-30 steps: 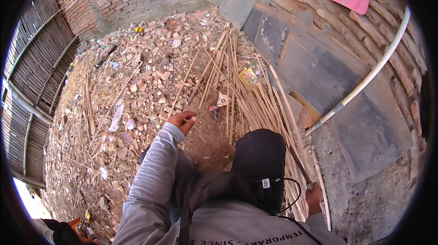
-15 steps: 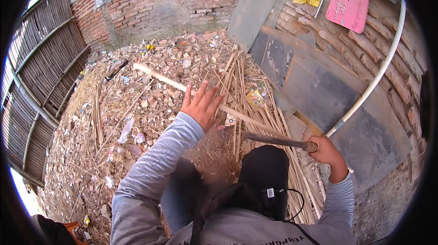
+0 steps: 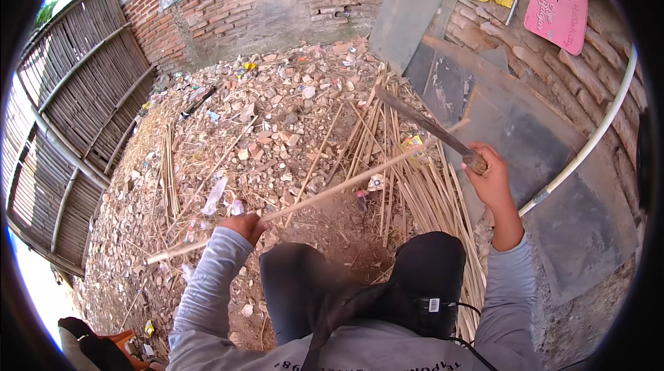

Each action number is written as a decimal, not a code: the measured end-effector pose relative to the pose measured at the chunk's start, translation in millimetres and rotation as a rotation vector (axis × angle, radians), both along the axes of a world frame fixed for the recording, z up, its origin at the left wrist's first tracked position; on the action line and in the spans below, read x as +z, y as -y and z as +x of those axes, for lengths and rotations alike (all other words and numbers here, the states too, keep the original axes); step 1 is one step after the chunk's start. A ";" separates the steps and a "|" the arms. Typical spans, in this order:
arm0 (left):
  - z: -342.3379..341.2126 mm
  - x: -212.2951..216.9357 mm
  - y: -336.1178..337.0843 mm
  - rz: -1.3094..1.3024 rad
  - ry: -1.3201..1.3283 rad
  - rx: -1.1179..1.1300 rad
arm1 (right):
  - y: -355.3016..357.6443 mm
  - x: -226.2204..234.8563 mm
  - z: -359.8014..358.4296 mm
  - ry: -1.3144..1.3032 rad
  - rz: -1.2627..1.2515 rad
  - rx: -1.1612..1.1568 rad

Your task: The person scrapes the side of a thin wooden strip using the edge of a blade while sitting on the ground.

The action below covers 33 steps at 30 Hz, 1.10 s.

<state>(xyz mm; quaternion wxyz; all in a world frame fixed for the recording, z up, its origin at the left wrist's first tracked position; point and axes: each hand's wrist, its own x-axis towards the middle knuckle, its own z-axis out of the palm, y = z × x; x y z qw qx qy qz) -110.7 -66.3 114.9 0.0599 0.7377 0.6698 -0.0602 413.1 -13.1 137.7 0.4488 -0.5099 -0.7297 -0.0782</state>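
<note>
My left hand [image 3: 243, 227] is closed around a long pale bamboo strip [image 3: 346, 185] near its lower left end. The strip slants up to the right across the space before my knees, and its far end crosses the blade in this view; I cannot tell if they touch. Gripped by its wooden handle in my right hand [image 3: 492, 174] is a machete [image 3: 425, 122], its dark blade pointing up and left. Many similar bamboo strips [image 3: 432, 188] lie in a loose pile on the ground by my right knee.
Rubble-strewn ground [image 3: 277, 129] with litter spreads ahead. A bamboo fence [image 3: 86, 87] stands left, and a brick wall [image 3: 256, 4] at the back. Dark panels [image 3: 512, 129] and a white pole [image 3: 595, 132] lean on the right wall. An orange object [image 3: 123, 340] lies lower left.
My left hand has gone from open over the strip to closed around it, moving left and nearer. The strip's slant has reversed. The machete has swung up, its tip now pointing away from me.
</note>
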 end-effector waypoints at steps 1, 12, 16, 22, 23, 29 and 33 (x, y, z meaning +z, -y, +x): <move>-17.9 -13.8 12.7 0.015 0.073 0.085 | -4.2 1.4 -15.2 -0.175 -0.217 0.008; -10.0 -66.6 127.6 0.099 0.410 0.486 | -57.3 -44.8 -139.1 -0.590 -0.689 0.639; 17.0 -87.5 170.0 0.134 0.508 0.477 | -49.3 -59.9 -166.0 -0.354 -0.597 0.572; 35.0 -80.3 192.0 0.106 0.521 0.569 | -27.4 -66.1 -162.7 0.187 -0.528 0.510; 39.1 -79.5 193.8 0.188 0.564 0.565 | -21.5 -64.6 -162.4 0.296 -0.494 0.542; 41.5 -90.9 199.1 0.284 0.560 0.516 | -20.5 -74.9 -157.3 0.418 -0.444 0.598; 36.7 -93.6 195.8 0.272 0.550 0.478 | -42.8 -71.7 -154.8 0.377 -0.592 0.478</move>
